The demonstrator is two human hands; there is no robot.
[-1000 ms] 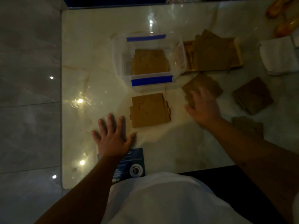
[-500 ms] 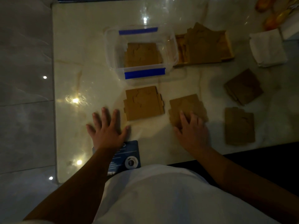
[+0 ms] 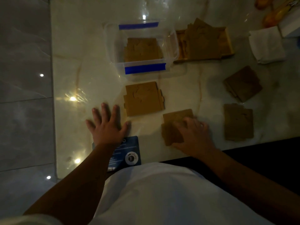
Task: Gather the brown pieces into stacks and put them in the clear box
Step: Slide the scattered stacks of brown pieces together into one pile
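Observation:
The clear box (image 3: 174,46) with blue tape strips stands at the table's middle back, and a stack of brown pieces (image 3: 142,50) lies inside it. In front of the box lies another brown stack (image 3: 143,99). My right hand (image 3: 194,135) grips a brown stack (image 3: 174,125) near the front edge, fingers curled over its right side. My left hand (image 3: 108,125) rests flat on the table with fingers spread, left of the middle stack and not touching it. Two more brown stacks (image 3: 242,83) (image 3: 237,122) lie to the right.
A wooden tray (image 3: 228,44) with several loose brown pieces sits right of the box. A white folded cloth (image 3: 267,44) lies at the far right. A dark blue card (image 3: 128,153) lies at the front edge under my left wrist. Grey floor tiles run along the left.
My right hand has dragged the brown stack from right of the box toward the front edge and now curls around it. My left hand has stayed flat in place.

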